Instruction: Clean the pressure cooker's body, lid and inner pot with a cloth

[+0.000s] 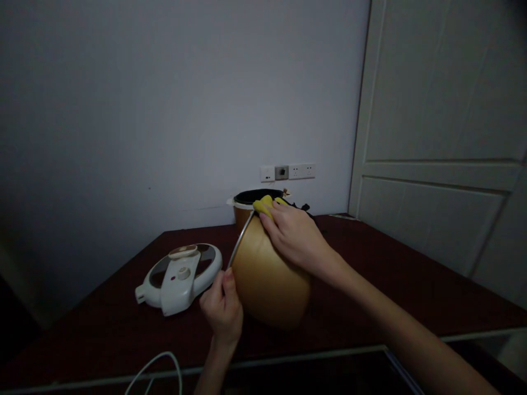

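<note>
A gold-coloured rice cooker inner pot (274,274) is tipped on its side over the dark red table, its silver rim turned to the left. My left hand (224,307) grips that rim low down, thumb on the outside and fingers curled over the edge. Up at the top of the rim, my right hand (294,230) is closed on a yellow cloth (265,204) and presses it against the pot. The pot's inside faces away and is hidden. Behind it stands the rice cooker body (242,214), open at the top and partly covered by the pot and my right hand.
A white lid (181,280) with a handle and knob lies on the table (370,274) at the left. Wall sockets (302,171) sit behind the cooker. A white cable (164,355) loops at the front edge. A pale door (436,219) stands at the right.
</note>
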`<state>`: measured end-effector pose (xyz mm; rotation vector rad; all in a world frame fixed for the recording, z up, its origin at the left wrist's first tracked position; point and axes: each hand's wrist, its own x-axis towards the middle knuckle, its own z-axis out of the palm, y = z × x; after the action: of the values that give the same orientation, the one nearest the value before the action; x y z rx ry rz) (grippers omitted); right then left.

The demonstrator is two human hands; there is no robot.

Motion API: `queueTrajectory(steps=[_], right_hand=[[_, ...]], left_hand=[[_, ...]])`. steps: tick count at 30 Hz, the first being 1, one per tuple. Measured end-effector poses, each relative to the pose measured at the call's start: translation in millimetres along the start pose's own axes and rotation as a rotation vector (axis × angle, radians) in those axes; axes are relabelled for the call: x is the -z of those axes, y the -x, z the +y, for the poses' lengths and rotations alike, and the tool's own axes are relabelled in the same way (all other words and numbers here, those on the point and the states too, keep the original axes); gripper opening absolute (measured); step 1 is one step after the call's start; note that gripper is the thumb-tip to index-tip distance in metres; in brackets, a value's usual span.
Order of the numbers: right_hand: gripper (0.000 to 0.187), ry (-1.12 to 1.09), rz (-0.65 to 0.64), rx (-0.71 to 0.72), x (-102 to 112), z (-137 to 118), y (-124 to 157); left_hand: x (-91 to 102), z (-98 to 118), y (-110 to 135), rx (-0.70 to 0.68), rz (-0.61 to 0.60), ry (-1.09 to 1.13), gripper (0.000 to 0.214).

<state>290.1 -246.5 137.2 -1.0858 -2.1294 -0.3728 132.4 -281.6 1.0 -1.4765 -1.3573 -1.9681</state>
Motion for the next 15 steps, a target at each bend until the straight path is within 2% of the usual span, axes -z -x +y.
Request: queueTrajectory(steps=[4,9,15], right_hand=[[0.043,0.126,0.103,0.039,-9,-18,21],[0.046,0.182,0.217,0.097,-30,-31,59],[0.042,0.134,0.391,0.231,-53,-38,99]], left_hand=[[-6.5,0,-2,0.088,-0.017,0.053,0.036],[-13.2,4,-2,0.26,-0.066,0.144,0.042],[-16.7,18,-9,0.578,-0.046,0.348,0.047]])
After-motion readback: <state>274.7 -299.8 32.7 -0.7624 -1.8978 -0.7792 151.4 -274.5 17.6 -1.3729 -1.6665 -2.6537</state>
